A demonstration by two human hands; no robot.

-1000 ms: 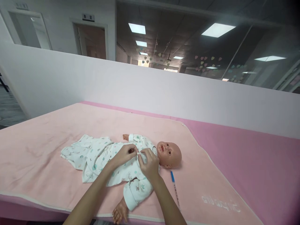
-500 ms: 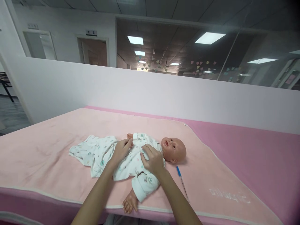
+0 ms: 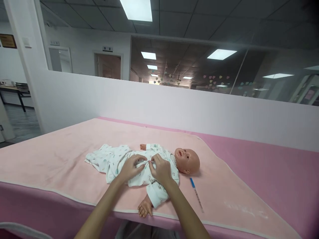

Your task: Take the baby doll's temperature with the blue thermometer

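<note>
A baby doll [image 3: 187,160] lies on its back on a pale pink blanket [image 3: 62,159], head to the right. It wears a white patterned sleepsuit [image 3: 112,161]. My left hand [image 3: 131,167] and my right hand [image 3: 161,170] rest side by side on the doll's chest. Both pinch the front of the sleepsuit between thumb and fingers, and their fingertips almost meet. The doll's near hand [image 3: 145,208] hangs close to the blanket's front edge.
A thin blue-capped stick [image 3: 196,194], like a thermometer, lies on the blanket just right of the doll. The blanket covers a darker pink table [image 3: 269,172]. A white partition wall [image 3: 174,106] runs behind, with glass above it.
My hands lay flatter on the doll's chest half a second ago; now both pinch the sleepsuit front again. The camera has tipped up and drawn back, showing more ceiling.
</note>
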